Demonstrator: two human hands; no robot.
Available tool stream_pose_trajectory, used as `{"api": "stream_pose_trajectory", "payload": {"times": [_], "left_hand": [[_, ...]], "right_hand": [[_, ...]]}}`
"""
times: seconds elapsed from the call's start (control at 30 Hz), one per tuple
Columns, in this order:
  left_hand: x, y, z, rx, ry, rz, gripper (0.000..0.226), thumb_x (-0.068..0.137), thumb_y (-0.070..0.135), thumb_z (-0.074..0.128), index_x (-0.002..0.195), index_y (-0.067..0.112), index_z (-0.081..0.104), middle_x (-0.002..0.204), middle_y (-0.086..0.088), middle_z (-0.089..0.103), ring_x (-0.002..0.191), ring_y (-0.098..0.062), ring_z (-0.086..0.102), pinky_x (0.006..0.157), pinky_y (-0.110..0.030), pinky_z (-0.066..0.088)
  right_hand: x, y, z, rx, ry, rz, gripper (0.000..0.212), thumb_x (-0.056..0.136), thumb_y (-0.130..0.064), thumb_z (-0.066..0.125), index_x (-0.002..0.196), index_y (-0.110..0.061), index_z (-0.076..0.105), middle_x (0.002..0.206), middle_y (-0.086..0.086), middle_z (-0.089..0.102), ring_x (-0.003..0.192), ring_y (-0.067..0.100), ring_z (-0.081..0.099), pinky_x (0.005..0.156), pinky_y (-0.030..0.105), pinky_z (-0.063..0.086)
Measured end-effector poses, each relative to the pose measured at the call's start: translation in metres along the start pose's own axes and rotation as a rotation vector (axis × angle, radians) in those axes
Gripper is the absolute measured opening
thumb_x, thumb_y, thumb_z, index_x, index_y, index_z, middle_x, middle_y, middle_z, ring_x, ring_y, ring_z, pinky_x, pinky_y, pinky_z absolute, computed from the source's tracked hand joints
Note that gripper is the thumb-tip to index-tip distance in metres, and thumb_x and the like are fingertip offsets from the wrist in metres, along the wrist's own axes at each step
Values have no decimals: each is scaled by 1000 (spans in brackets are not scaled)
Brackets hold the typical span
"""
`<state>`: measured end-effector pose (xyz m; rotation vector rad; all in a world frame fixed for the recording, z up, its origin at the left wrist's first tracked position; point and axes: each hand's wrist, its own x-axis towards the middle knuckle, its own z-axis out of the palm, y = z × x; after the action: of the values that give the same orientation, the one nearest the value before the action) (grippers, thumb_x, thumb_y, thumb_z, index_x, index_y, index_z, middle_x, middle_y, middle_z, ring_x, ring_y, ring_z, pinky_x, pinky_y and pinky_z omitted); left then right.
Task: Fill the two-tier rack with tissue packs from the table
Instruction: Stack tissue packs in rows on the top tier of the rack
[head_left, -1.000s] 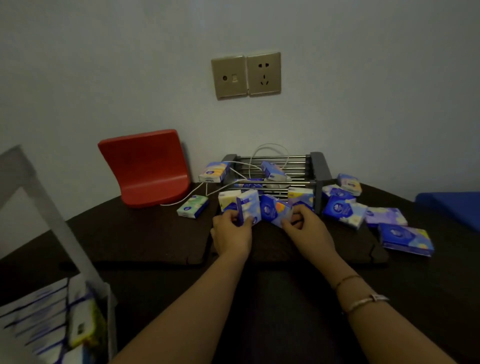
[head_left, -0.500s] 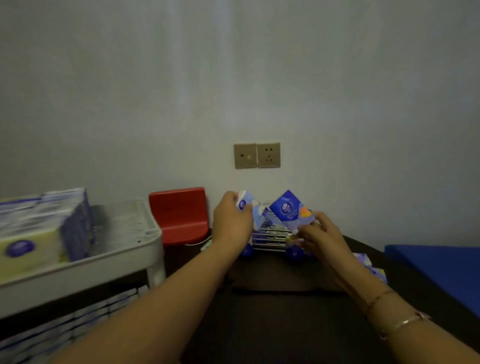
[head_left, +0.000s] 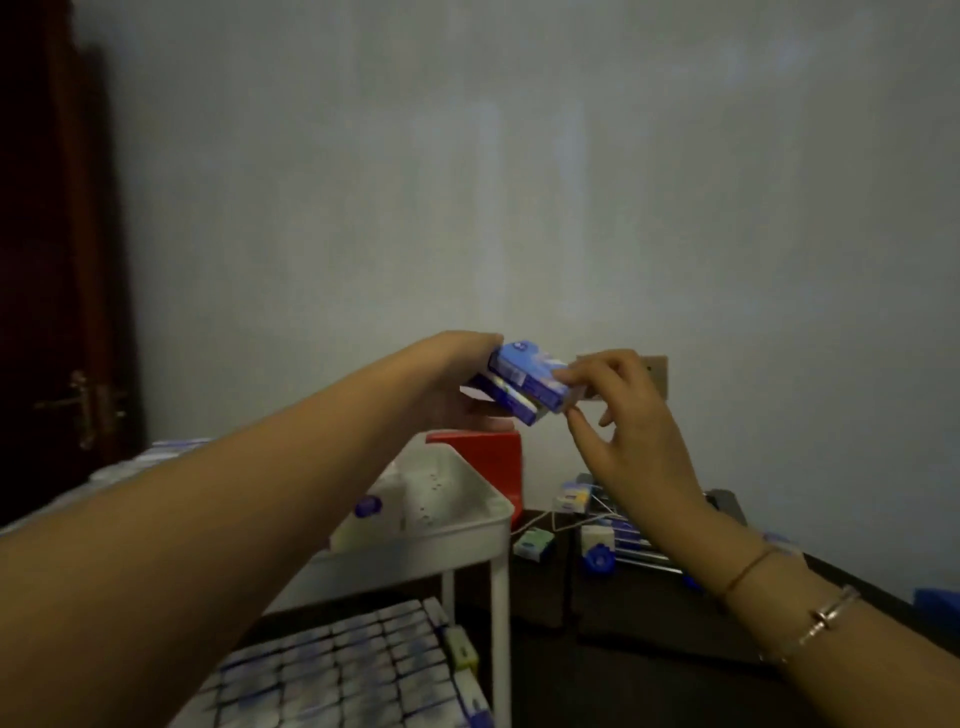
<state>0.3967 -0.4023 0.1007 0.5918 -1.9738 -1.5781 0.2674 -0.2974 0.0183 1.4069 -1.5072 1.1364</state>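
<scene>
My left hand (head_left: 462, 384) grips a small stack of blue and white tissue packs (head_left: 524, 382), raised in the air above the white two-tier rack (head_left: 467, 530). My right hand (head_left: 618, 410) pinches the right end of the same stack with its fingertips. The rack's top tray holds tissue packs (head_left: 369, 514) at its left part. Its lower tier (head_left: 353, 670) is filled with several rows of packs. More loose packs (head_left: 532, 543) lie on the dark table (head_left: 649, 613) to the right.
A red plastic piece (head_left: 493, 457) stands behind the rack's top tray. A metal wire rack with white cables (head_left: 628, 540) sits on the table. A dark wooden door with a brass handle (head_left: 83, 410) is at far left. The wall socket plate (head_left: 655, 371) shows behind my right hand.
Both hands lifted packs off the table and carried them up and left toward the rack. My view swung left, bringing the rack and door into sight.
</scene>
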Motion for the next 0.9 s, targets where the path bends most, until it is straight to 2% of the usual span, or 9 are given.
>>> {"api": "stream_pose_trajectory", "payload": {"times": [0.1, 0.2, 0.3, 0.4, 0.53, 0.67, 0.73, 0.83, 0.9], "left_hand": [[5, 2, -28, 1, -4, 4, 25, 92, 29, 60, 101, 6, 61, 92, -17, 61, 69, -26, 61, 75, -38, 54], [21, 1, -58, 110, 48, -12, 35, 90, 16, 63, 118, -2, 54, 110, -24, 61, 71, -26, 62, 70, -36, 56], [32, -3, -84, 230, 20, 17, 24, 91, 14, 61, 110, 0, 55, 107, -20, 64, 79, -24, 63, 75, -34, 56], [40, -14, -102, 318, -68, 95, 34, 89, 14, 64, 119, 7, 48, 113, -15, 65, 91, -20, 67, 81, -32, 56], [47, -35, -112, 416, -84, 154, 40, 90, 16, 63, 124, 11, 42, 119, -13, 60, 106, -24, 64, 94, -39, 52], [59, -49, -125, 1004, 95, 164, 52, 97, 36, 47, 142, 12, 34, 145, -10, 40, 127, -24, 46, 101, -29, 36], [60, -54, -130, 1124, 85, 83, 53, 101, 36, 37, 145, 8, 29, 152, -10, 31, 136, -23, 35, 105, -26, 29], [59, -65, -131, 1199, 33, -13, 50, 103, 31, 29, 145, 4, 31, 154, -13, 29, 139, -23, 31, 107, -24, 26], [59, -71, -129, 1213, 2, -31, 47, 104, 29, 27, 143, 3, 33, 153, -14, 30, 138, -23, 32, 106, -24, 27]], "right_hand": [[13, -11, 26, 63, -68, -26, 32, 84, -6, 65, 114, -17, 59, 119, 1, 47, 99, -1, 47, 63, 6, 42], [24, -20, 49, 292, -132, 11, 38, 83, 2, 58, 114, -20, 59, 121, -4, 46, 101, -5, 51, 70, 12, 48], [41, -30, 66, 645, -228, 312, 38, 89, -6, 57, 121, -25, 51, 122, -3, 52, 93, 7, 63, 72, 23, 56], [55, -32, 85, 844, -491, 544, 45, 88, -7, 62, 126, -23, 43, 114, 6, 61, 85, 9, 66, 68, 12, 53], [59, -27, 115, 825, -628, 608, 47, 84, 2, 63, 127, -6, 46, 110, 15, 63, 86, 13, 64, 70, 15, 54], [58, -21, 134, 719, -611, 656, 35, 84, 1, 64, 115, 1, 49, 101, 19, 63, 73, 11, 60, 55, 7, 48], [58, -14, 140, 641, -618, 665, 34, 83, 0, 66, 113, 1, 49, 93, 16, 62, 69, 10, 57, 51, 6, 44], [57, -6, 148, 531, -704, 652, 32, 79, -8, 73, 102, -8, 51, 77, 1, 60, 66, 7, 56, 59, 13, 45], [53, -5, 155, 521, -763, 651, 30, 77, -10, 74, 95, -13, 50, 79, -1, 63, 70, 8, 60, 67, 19, 50]]}}
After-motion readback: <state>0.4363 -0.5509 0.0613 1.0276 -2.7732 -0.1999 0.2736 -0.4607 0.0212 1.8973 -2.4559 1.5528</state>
